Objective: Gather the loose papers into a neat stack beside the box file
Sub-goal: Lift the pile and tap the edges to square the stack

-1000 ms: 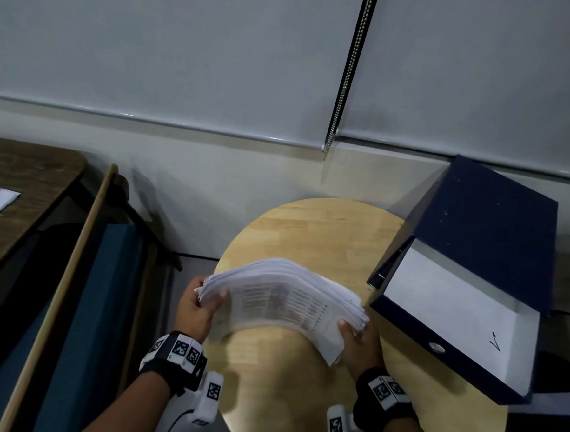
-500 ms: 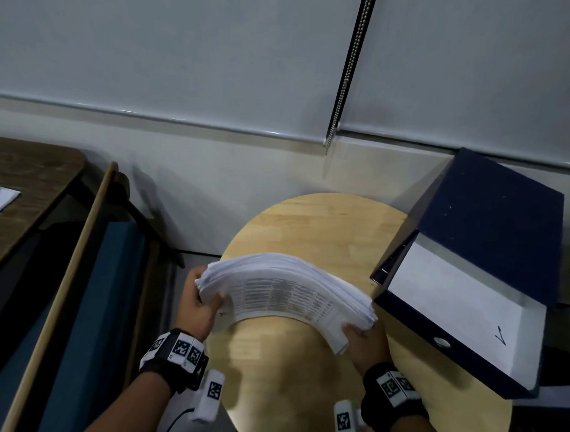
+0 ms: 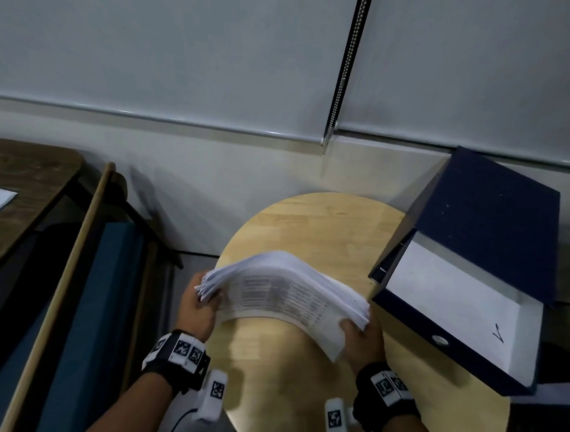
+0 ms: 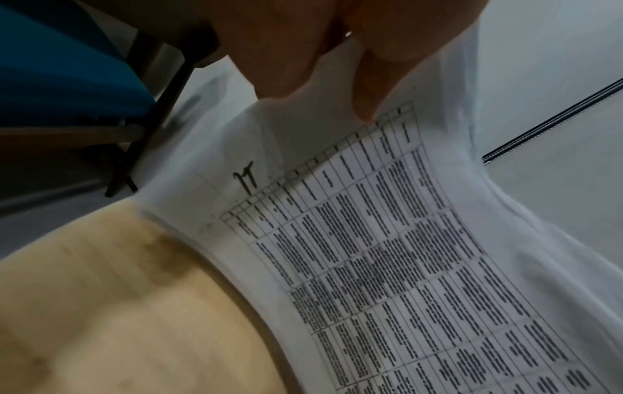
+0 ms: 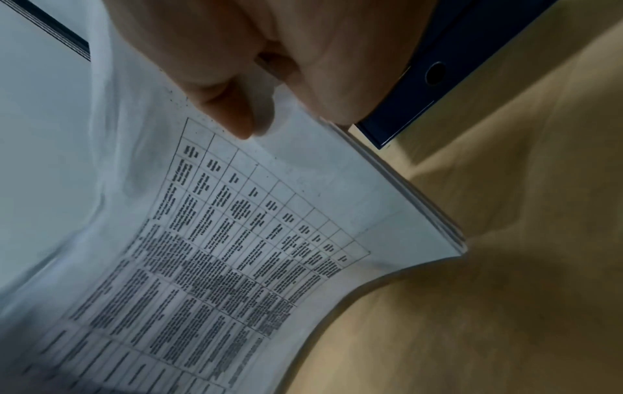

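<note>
Both hands clamped on the paper stack point(image 3: 286, 292): left hand point(image 3: 196, 313) pinches its left end, right hand point(image 3: 364, 340) its right end. Stack arches upward between them, over the round wooden table point(image 3: 300, 398). Right end just beside the navy box file point(image 3: 492, 259), which sits tilted at the table's right.

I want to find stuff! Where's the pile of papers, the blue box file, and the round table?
stack of papers point(image 3: 283, 288): head view, printed top sheet.
box file point(image 3: 494, 226): head view, dark blue lid.
round wooden table point(image 3: 316, 224): head view, bare far part.
</note>
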`<state>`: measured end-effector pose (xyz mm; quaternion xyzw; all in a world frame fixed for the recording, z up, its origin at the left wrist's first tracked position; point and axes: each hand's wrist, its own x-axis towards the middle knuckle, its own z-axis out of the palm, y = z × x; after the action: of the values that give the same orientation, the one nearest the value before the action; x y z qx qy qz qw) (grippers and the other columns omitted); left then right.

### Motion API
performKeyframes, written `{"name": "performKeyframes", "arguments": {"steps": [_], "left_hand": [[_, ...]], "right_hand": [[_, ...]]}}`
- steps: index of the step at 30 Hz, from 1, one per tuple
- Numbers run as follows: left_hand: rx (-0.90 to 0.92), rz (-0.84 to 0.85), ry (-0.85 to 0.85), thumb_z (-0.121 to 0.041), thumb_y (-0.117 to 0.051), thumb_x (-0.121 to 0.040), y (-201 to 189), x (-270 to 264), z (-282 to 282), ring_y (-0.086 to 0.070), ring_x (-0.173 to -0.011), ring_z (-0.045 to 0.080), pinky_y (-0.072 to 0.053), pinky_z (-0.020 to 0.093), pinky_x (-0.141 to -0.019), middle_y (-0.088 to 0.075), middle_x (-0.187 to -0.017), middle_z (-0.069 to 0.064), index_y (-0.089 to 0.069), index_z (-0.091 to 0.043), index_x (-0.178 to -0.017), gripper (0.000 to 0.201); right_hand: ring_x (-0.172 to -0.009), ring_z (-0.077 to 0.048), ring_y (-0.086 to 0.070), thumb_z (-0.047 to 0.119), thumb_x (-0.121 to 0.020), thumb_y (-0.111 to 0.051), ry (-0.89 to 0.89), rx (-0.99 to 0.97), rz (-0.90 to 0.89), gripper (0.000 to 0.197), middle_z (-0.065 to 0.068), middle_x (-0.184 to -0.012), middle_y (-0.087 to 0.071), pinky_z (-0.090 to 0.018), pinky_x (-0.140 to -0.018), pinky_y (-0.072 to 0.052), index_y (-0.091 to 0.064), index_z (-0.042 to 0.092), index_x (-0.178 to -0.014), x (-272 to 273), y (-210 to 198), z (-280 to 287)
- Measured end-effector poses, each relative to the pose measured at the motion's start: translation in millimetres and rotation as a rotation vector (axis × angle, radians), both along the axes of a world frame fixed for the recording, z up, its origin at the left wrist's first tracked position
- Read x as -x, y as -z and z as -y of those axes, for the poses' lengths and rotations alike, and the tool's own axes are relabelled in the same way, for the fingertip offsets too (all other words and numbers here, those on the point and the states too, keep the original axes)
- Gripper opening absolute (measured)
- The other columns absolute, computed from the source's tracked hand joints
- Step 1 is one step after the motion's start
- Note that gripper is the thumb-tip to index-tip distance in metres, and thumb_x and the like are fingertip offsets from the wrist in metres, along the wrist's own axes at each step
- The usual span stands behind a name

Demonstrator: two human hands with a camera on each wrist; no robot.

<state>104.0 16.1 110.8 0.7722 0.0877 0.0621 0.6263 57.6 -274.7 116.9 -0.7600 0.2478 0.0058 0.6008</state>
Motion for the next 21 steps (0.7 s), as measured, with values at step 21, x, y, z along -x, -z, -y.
{"name": "performKeyframes", "arguments": {"steps": [21], "left_hand": [[-0.163,-0.192,-0.001,0.011,-0.055,-0.07,5,-27,-1,-0.061,-0.094,0.03,-0.046,0.035,-0.08,-0.064,-0.098,0.016,-0.064,0.001,-0.101,0.033]], "right_hand": [[-0.106,-0.028,-0.063,0.01,-0.071,-0.056,0.078,0.004,-0.096,0.056,-0.006,-0.113,-0.067,-0.047,-0.093,-0.054,-0.057,0.018,-0.127,-6,19,0]]}}
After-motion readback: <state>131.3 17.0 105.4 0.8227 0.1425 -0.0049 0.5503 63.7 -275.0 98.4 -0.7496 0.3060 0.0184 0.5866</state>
